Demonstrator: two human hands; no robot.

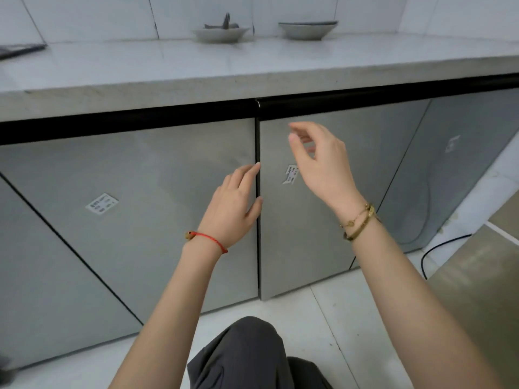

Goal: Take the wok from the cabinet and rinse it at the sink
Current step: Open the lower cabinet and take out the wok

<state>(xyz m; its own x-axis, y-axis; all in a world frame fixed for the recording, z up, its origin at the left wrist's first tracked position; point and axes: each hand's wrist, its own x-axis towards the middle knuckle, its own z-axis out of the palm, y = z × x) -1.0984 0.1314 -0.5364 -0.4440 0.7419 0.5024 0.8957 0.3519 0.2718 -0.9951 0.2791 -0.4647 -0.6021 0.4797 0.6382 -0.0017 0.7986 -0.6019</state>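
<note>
Counter (196, 68) stretched wide and pale above the gray cabinet (126, 169), and both doors looked shut, so I could not see the wok. Two bowls (220, 33) sat at the back by the wall tiles. My left hand (236, 203) lay at the dark gap between the doors, fingers straight and a little apart. My right hand (323, 161) hung in front of the right door (365, 153), fingers curled but loose, holding nothing. A small white sticker (101, 203) was on the left door.
</note>
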